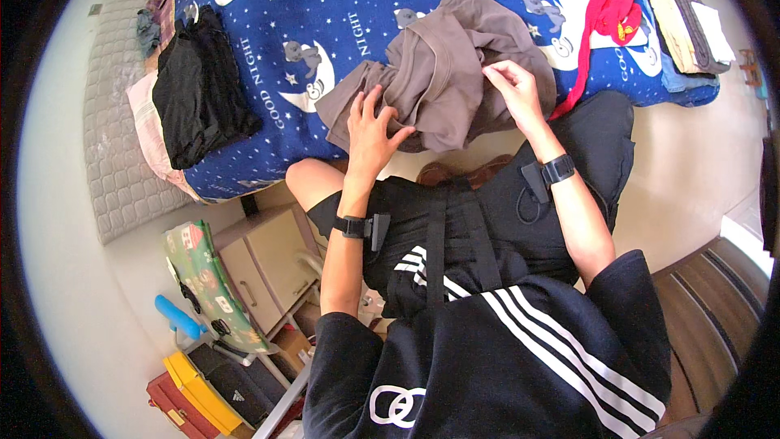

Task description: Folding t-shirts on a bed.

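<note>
A crumpled grey-brown T-shirt (439, 73) lies at the near edge of a bed, with its neckband showing among the folds. My left hand (374, 132) rests on the shirt's near left part, fingers spread and thumb apart. Over the shirt's right side, my right hand (516, 91) has its thumb and fingers pinched together at the cloth. Part of the shirt hangs over the bed's edge towards my knees. Black straps are on both my wrists.
The bed has a blue patterned sheet (284, 32). Black clothing (203, 85) lies at its left, a red strip of cloth (605, 16) at right, beside folded clothes (691, 32). A cabinet (268, 264) and yellow bag (199, 390) stand at lower left.
</note>
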{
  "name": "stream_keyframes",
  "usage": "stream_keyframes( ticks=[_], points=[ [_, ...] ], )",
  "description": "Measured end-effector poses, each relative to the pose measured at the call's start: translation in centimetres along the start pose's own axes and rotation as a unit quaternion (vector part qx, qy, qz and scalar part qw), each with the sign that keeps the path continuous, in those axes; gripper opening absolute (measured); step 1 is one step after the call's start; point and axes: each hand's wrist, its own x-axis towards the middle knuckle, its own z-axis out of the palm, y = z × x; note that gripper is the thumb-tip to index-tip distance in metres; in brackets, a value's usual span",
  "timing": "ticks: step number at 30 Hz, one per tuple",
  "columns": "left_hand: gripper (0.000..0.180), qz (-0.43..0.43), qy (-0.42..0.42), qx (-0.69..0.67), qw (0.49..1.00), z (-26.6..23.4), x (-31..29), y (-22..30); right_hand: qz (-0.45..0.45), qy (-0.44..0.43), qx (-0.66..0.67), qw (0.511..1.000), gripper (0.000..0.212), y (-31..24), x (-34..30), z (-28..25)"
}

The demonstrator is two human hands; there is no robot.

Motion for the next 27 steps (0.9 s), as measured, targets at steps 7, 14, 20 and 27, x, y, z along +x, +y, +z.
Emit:
stream_keyframes(
  ticks=[7, 14, 20, 27],
  points=[
    [0.031, 0.089, -0.057, 0.089, 0.99, -0.6, -0.9, -0.5, -0.015, 0.015, 0.002, 1.0, 0.014, 0.2, -0.1, -0.1],
    [0.023, 0.129, -0.033, 0.083, 0.988, -3.2, -1.7, 0.1, -0.032, 0.019, -0.038, 0.999, 0.012, 0.4, -0.2, -0.1],
    [0.022, 0.178, 0.03, 0.032, 0.983, -5.4, -2.2, 3.8, -0.103, -0.009, -0.172, 0.98, 0.015, 0.0, -0.6, -0.4],
    [0.029, 0.315, -0.027, 0.021, 0.949, -7.0, -3.0, 8.5, -0.14, 0.116, -0.181, 0.967, 0.022, -1.7, -1.4, 1.6]
  ],
)
